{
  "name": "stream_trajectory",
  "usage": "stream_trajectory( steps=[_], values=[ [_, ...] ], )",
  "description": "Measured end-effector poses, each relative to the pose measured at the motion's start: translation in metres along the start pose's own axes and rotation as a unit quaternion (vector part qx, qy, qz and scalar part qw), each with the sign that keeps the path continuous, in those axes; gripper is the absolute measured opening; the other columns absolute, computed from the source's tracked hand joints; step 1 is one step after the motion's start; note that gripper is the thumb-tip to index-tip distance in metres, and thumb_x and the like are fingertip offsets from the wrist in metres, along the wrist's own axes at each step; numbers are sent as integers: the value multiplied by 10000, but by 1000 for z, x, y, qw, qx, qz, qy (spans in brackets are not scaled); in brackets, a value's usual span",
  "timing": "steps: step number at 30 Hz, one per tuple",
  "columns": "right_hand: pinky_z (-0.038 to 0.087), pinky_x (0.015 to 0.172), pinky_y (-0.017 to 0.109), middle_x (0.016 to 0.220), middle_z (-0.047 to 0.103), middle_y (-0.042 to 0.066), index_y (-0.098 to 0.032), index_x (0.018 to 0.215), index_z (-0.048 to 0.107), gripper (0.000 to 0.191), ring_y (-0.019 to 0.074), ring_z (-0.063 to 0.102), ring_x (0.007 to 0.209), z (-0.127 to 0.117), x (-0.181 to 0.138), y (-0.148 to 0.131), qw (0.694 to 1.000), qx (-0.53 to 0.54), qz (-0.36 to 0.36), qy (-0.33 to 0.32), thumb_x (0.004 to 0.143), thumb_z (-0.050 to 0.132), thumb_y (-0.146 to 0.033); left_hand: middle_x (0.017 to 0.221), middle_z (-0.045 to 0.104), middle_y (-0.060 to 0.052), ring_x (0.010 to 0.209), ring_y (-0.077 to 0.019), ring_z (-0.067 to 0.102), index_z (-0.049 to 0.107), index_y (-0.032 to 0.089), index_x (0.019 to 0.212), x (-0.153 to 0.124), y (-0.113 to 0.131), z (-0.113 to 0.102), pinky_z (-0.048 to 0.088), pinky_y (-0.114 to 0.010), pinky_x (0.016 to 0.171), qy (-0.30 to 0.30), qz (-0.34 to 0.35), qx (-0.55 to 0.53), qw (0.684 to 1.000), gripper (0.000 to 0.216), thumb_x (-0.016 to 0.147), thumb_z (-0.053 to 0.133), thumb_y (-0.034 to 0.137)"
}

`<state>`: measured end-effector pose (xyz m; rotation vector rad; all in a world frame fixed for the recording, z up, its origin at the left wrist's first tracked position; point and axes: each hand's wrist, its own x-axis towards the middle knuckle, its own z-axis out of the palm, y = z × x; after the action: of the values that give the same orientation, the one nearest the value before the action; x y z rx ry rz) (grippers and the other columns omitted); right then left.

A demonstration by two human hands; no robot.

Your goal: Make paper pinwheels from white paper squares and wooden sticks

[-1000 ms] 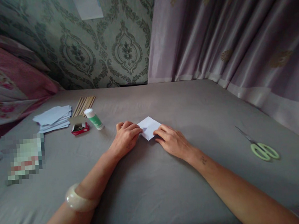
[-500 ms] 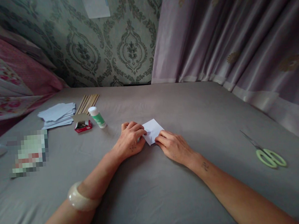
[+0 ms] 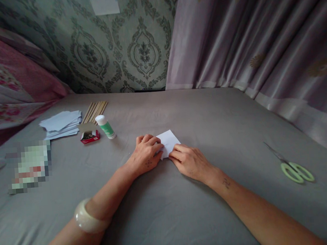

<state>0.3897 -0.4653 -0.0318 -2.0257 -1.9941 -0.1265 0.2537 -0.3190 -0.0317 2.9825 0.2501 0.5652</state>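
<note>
A small piece of white paper [image 3: 169, 139] lies low over the grey cloth, between my two hands. My left hand [image 3: 146, 152] has its bent fingers closed on the paper's left edge, with the fingertips partly over its face. At the near right edge, my right hand [image 3: 190, 160] pinches the paper between thumb and fingers. The near corner of the sheet looks folded, though the fingers hide part of it. A pale bangle sits on my left forearm.
Scissors [image 3: 291, 165] with light green handles lie at right. At left are a green-and-white glue stick [image 3: 106, 127], a small red open box [image 3: 90, 136], several wooden sticks [image 3: 95, 112], stacked white papers [image 3: 61, 124] and a blurred packet [image 3: 30, 165]. Curtains and a patterned wall stand behind.
My left hand has shifted slightly right, its fingers reaching further across the paper. The flap at the near corner looks flatter. My right hand has barely moved; the view has tilted slightly.
</note>
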Motion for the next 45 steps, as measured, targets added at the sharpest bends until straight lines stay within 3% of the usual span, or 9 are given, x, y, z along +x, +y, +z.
stream_trajectory(
  steps=[13, 19, 27, 45],
  values=[
    [450, 702, 243, 849, 672, 31, -202, 790, 689, 130, 137, 611, 734, 4, 6, 4, 968, 207, 130, 55, 846, 571, -191, 1022, 678, -59, 990, -240, 518, 681, 203, 927, 0, 4, 0, 311, -427, 852, -8, 15, -6, 1000, 189, 858, 506, 204],
    [469, 712, 262, 838, 705, 40, -204, 827, 689, 120, 159, 636, 739, 9, 8, 4, 957, 229, 161, 79, 833, 573, -170, 1010, 684, -60, 981, -241, 517, 678, 197, 870, 0, 4, 0, 306, -428, 853, -8, 16, -9, 1000, 178, 855, 501, 201],
    [493, 697, 292, 880, 725, 59, -200, 901, 678, 115, 175, 656, 724, 14, 12, 4, 947, 224, 215, 81, 810, 608, -202, 994, 688, -62, 983, -241, 524, 684, 199, 936, 1, 6, -2, 310, -430, 857, -12, 11, -10, 1000, 196, 854, 505, 203],
    [461, 642, 269, 755, 702, 35, -201, 871, 653, 111, 154, 625, 639, 22, 17, 7, 947, 200, 235, 94, 775, 602, -224, 951, 694, -69, 975, -240, 531, 653, 177, 903, 2, 8, -3, 301, -414, 852, -23, -6, -13, 1000, 163, 853, 499, 198]
  ],
)
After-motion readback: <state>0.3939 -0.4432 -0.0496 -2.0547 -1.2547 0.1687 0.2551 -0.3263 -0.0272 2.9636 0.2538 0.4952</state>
